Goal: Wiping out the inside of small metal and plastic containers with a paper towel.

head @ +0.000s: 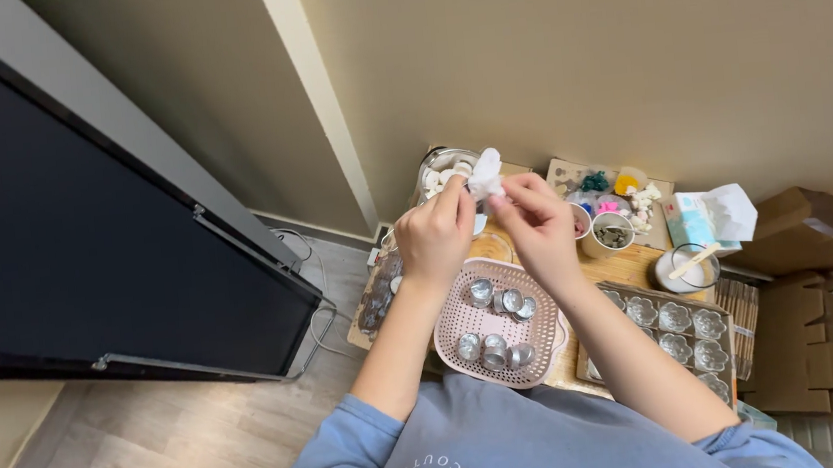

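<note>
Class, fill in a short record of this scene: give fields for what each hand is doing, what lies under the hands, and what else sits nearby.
left hand: pinches the white tissue
right hand: pinches the same tissue from the other side
below hands: pink perforated basket holding small metal cups
right of basket: clear mould tray with flower-shaped cavities
surface: wooden table
behind: tissue box, glass jar
</note>
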